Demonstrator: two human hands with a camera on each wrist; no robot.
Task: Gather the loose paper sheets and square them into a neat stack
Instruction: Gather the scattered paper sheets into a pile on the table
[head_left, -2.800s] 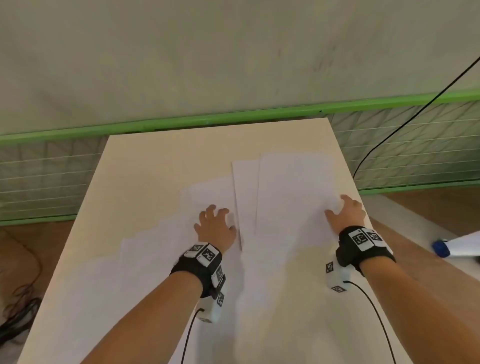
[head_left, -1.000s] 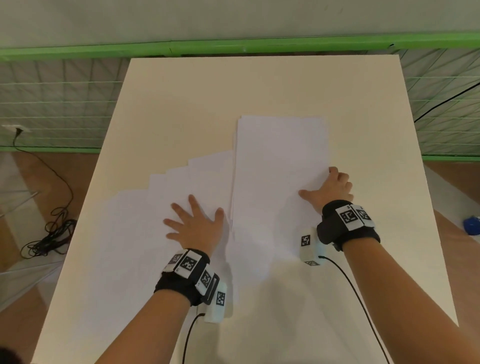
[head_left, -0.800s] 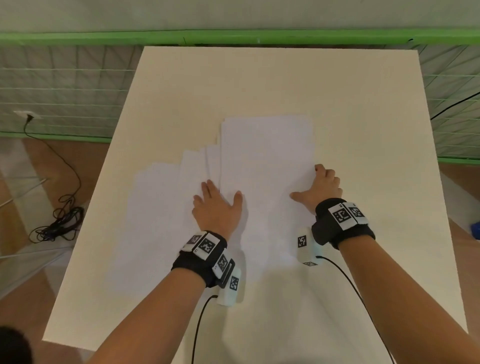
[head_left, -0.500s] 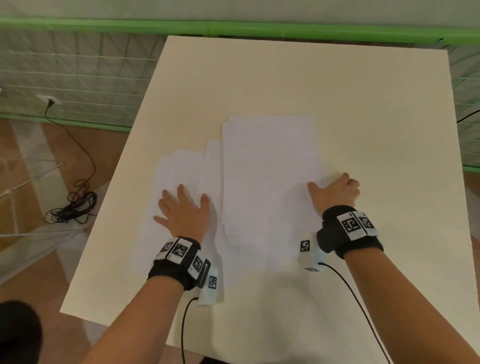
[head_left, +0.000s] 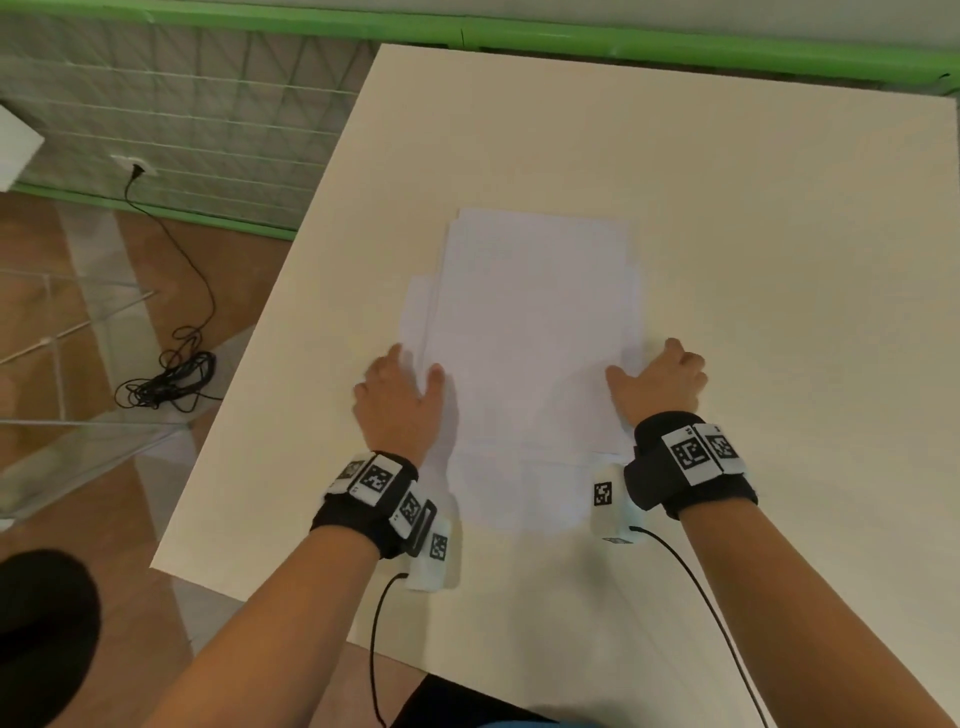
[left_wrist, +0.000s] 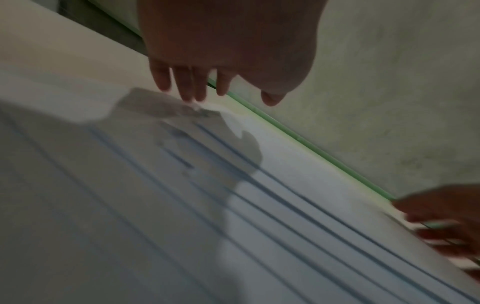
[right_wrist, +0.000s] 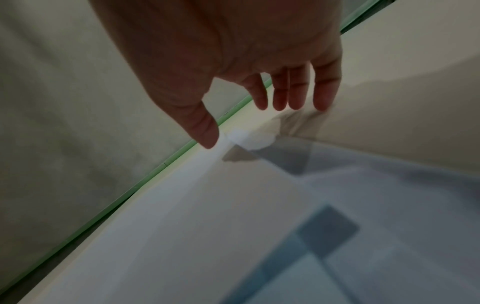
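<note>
Sheets that lay fanned out to the left half a second ago are now drawn in under the main pile, so the paper sheets (head_left: 530, 332) make one rough stack in the middle of the cream table (head_left: 779, 208), a little nearer to the person than to the far edge. Only a narrow strip of the lower sheets shows on the left side, and some sheets stick out toward the person at the near end. The left wrist view shows several edges stepped one beside the other, so the stack is not yet square. The left hand (head_left: 400, 400) has moved in with the sheets and lies flat with straight fingers at the left edge, the thumb on top of the paper. The right hand (head_left: 657, 382) rests at the right edge, as it did before, with relaxed fingers on the table just beside the paper and the thumb on the sheet; neither hand grips anything. I judge that the gathering is almost done and the squaring is the part that remains, most likely pushing the left strip in and evening the near end. On the floor to the left lies a coiled black cable (head_left: 166, 374), and behind the table runs a green rail (head_left: 675, 49).
</note>
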